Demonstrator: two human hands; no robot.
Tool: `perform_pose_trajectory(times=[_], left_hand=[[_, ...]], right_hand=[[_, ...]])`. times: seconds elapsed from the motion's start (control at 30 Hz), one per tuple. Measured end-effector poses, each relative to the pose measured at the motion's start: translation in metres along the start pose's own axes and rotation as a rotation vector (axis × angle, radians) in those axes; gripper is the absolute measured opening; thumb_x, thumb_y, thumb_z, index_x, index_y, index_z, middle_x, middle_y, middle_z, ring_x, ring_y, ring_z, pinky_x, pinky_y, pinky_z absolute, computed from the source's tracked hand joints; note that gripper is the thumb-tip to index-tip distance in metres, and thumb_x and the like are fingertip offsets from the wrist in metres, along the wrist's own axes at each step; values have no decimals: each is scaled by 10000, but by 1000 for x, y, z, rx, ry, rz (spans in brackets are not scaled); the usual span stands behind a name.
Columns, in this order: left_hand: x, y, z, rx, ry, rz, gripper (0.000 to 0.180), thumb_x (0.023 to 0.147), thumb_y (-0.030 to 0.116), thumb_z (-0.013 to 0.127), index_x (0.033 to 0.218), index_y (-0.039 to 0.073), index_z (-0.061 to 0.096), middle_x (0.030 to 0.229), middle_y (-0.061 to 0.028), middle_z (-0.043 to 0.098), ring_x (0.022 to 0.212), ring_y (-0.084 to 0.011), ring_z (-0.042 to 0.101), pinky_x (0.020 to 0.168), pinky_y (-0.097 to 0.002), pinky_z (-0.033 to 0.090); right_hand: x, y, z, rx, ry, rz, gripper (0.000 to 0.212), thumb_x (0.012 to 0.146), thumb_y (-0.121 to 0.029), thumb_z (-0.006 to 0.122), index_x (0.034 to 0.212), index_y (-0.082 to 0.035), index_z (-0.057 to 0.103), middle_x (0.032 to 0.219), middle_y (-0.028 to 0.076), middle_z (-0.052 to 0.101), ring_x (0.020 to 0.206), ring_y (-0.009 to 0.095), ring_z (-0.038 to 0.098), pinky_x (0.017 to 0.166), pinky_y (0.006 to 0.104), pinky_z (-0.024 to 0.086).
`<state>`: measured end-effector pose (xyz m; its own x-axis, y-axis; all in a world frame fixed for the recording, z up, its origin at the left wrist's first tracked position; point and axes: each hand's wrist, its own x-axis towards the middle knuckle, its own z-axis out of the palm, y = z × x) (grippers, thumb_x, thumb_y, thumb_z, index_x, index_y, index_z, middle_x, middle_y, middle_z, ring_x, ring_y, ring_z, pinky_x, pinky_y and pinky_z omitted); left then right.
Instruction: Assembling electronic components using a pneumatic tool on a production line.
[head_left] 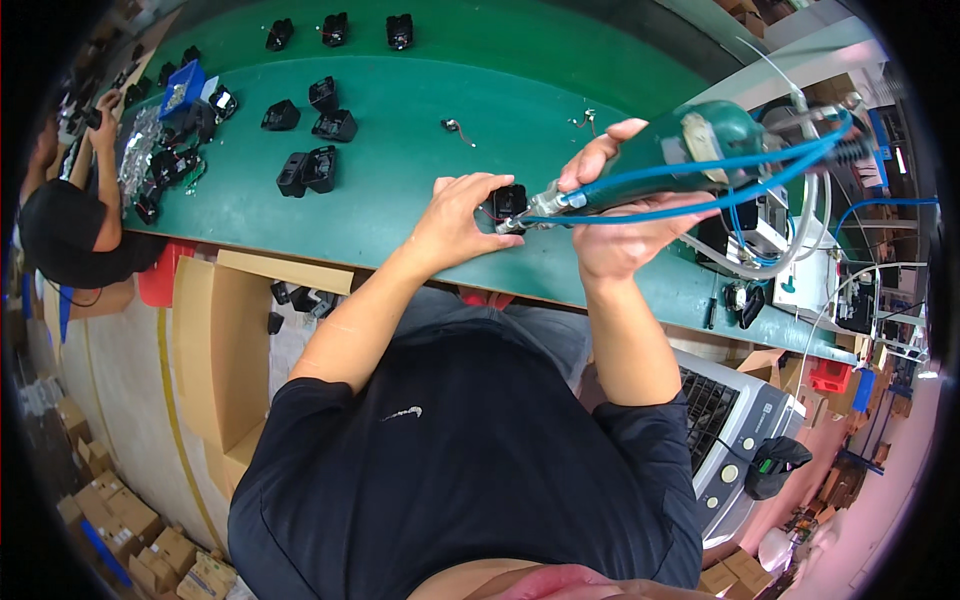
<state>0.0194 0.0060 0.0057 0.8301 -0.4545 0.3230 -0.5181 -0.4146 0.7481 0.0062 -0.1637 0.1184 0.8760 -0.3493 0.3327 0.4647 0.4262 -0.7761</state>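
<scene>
My left hand is closed around a small black plastic housing on the green bench, thumb on its near side and fingers on its far side. A green power screwdriver with blue air hoses lies in my right hand, fingers wrapped round its body. The tool's metal nose points left, and its tip meets the housing or sits just over it; the exact contact is too small to tell. Beyond my hands, two small wired parts lie on the bench, one a wired part left of the other wired part.
Several black housings stand on the green bench to the left and along its far side. A blue bin sits farther left, near another person. An open cardboard box is below the bench edge. Hoses hang at right.
</scene>
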Motion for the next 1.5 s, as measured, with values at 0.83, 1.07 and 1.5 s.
perform_pose_trajectory(times=[0.83,1.07,1.5], left_hand=[[-3,-3,0,34,17,108,822,634,375,954,1336,88,639,1249,-90,699,1136,-264,643,978,-383,391],[-2,-4,-3,-12,15,61,780,638,392,950,1296,79,669,1211,-88,716,1117,-264,653,967,-377,394],[35,0,-22,83,52,113,853,696,322,926,1420,93,538,1346,-133,599,1258,-323,543,1062,-437,368]], right_hand=[[3,-3,12,-224,-97,28,1176,772,-1018,237,1223,29,527,728,123,590,595,229,606,557,317,516],[-4,6,8,-74,-159,99,1142,744,-1029,292,1194,-8,536,763,125,590,636,238,615,575,333,531],[70,-115,16,-292,-91,-414,852,980,-761,440,1361,0,452,1033,172,664,666,219,658,565,319,558]])
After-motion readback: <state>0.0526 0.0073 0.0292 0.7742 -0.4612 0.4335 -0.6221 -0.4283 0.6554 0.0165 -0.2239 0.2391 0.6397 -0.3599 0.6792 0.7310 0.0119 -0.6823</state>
